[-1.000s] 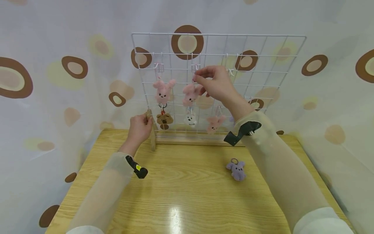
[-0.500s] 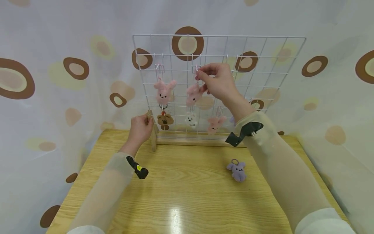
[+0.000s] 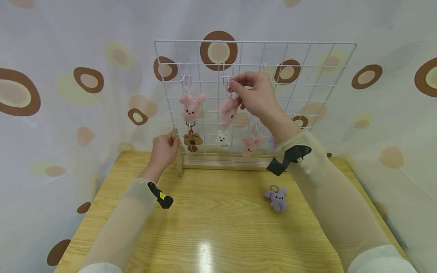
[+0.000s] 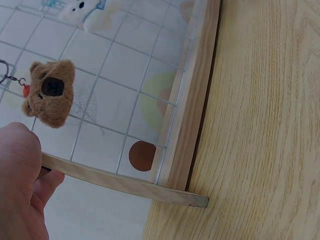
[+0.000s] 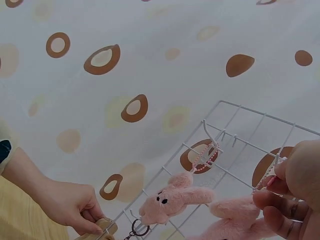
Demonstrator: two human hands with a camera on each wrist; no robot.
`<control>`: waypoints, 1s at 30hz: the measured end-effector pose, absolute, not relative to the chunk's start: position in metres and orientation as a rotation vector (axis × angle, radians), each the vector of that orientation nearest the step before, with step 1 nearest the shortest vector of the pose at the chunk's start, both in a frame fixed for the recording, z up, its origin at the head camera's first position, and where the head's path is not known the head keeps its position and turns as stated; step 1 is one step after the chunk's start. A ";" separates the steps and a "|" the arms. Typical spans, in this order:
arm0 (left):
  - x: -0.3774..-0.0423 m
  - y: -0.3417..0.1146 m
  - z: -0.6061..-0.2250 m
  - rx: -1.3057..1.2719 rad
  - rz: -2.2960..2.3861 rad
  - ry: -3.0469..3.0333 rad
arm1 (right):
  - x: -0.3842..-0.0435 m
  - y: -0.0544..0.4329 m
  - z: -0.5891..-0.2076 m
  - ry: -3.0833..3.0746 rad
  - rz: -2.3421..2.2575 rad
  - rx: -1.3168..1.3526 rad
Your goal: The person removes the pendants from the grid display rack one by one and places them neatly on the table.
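Observation:
My right hand (image 3: pixel 257 93) pinches the beaded loop of a pink plush keychain (image 3: pixel 228 113) between thumb and fingers. The loop is beside a white wire hook (image 3: pixel 225 79) on the grid rack (image 3: pixel 254 40); whether it sits over the hook I cannot tell. In the right wrist view, this pink plush (image 5: pixel 232 220) hangs below the fingers. My left hand (image 3: pixel 164 151) grips the top of the rack's wooden side post (image 3: pixel 179 163), whose lower end (image 4: pixel 165 194) meets the table in the left wrist view. Another pink plush keychain (image 3: pixel 191 108) hangs from the left hook.
On the lower row hang a brown bear keychain (image 3: pixel 192 140), a white bear keychain (image 3: pixel 223 139) and a pink plush (image 3: pixel 252 145). A purple plush behind my right wrist is mostly hidden. Another purple plush keychain (image 3: pixel 278 199) lies on the wooden table (image 3: pixel 205 220).
My right hand has risen slightly and shifted a little right. The pink plush it holds has moved right and turned sideways. My left hand stays on the post.

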State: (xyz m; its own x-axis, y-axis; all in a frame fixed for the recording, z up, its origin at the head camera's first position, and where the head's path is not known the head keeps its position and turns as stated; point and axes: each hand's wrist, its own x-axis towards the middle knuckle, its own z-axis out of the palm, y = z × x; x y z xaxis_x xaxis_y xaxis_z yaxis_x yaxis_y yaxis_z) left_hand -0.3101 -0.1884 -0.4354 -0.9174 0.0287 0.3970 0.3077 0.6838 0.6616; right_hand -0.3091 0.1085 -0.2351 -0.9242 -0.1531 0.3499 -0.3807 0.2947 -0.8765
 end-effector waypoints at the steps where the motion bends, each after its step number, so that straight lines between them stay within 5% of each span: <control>1: -0.310 -0.188 -0.436 -0.265 -1.095 -2.539 | -0.308 0.109 -0.235 -2.353 1.686 0.500; 30: -0.311 -0.187 -0.435 -0.266 -1.023 -2.525 | -0.277 0.127 -0.246 -2.286 1.823 0.614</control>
State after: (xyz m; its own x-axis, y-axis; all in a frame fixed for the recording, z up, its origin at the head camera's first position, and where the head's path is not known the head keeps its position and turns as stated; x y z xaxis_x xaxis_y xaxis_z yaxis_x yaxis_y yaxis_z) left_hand -0.3109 -0.1871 -0.4353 -0.9011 0.0251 0.4328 0.3193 0.7137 0.6235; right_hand -0.2767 0.1265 -0.2463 -0.9042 -0.2187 0.3669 -0.4063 0.1757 -0.8967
